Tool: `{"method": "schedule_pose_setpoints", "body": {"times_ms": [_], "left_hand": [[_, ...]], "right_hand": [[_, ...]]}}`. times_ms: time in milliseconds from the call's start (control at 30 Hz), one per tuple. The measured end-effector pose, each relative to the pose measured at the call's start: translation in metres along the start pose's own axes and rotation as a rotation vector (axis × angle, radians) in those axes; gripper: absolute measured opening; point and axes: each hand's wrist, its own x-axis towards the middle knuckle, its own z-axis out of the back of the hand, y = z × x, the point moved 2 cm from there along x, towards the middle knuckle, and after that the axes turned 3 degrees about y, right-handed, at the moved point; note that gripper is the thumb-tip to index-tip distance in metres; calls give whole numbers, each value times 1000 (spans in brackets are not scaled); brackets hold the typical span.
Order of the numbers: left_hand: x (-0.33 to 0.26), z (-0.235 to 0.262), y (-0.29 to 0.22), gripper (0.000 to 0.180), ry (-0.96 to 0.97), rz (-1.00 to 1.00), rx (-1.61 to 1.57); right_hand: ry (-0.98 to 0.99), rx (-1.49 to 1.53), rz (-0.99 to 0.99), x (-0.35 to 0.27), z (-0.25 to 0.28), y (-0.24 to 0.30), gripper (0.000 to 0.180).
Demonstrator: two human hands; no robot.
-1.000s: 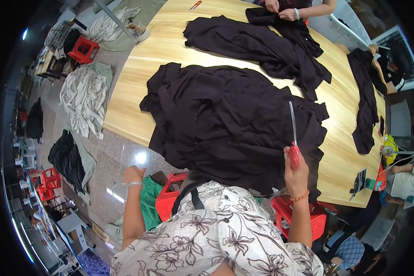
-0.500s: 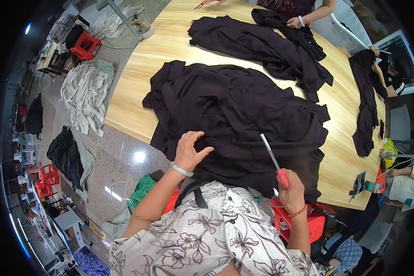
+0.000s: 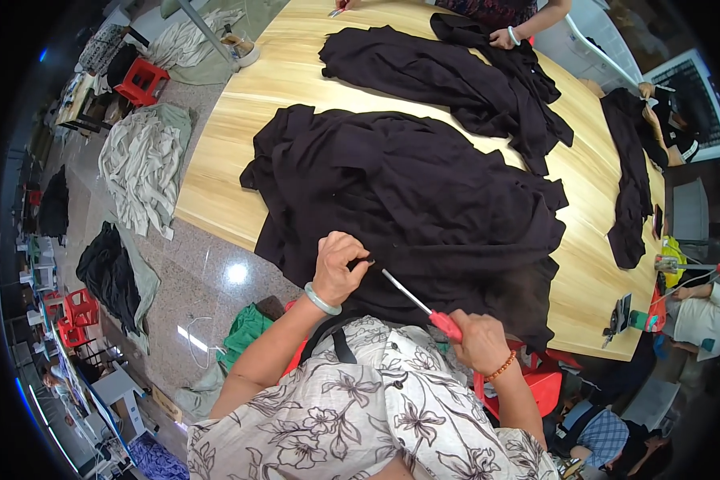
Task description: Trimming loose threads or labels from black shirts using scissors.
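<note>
A heap of black garments [image 3: 424, 184] lies rumpled on the table in front of me, its near side hanging toward my lap. My left hand [image 3: 340, 268] is closed in a pinch at the heap's near-left side. A small dark bit shows at its fingertips; whether it is part of the cloth I cannot tell. My right hand [image 3: 480, 344] grips a long, narrow metal tool with a red handle [image 3: 444, 324]. Its tip points up and left, a short way from my left fingertips. The tool's exact kind is not clear.
More black garments [image 3: 432, 76] lie across the wooden table [image 3: 216, 192], where a co-worker's hand [image 3: 504, 38] rests on cloth. Another person handles a black garment [image 3: 628, 176] at the right. Red stools [image 3: 140, 82] and a pale cloth pile [image 3: 140, 164] stand on the floor.
My left hand has gone from spread fingers to a pinch. My right hand has moved left, bringing the red-handled tool down toward the left fingertips.
</note>
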Motion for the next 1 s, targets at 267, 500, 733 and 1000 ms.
{"method": "schedule_pose_setpoints", "body": {"times_ms": [267,500,733,1000], "left_hand": [[17,36,-14,11,2,222,-435],[68,101,-98,16,29,-331,-563],[120,155,-112,28,-132,-460,-827],[265,168,-57,15,-335,-659,-83]], "right_hand": [[-33,176,62,-6,3,5,29],[-158,210,68,36,-8,4,39],[-750,2,-68,70,34,-76,15],[-857,-511,-405,79,140,-169,34]]}}
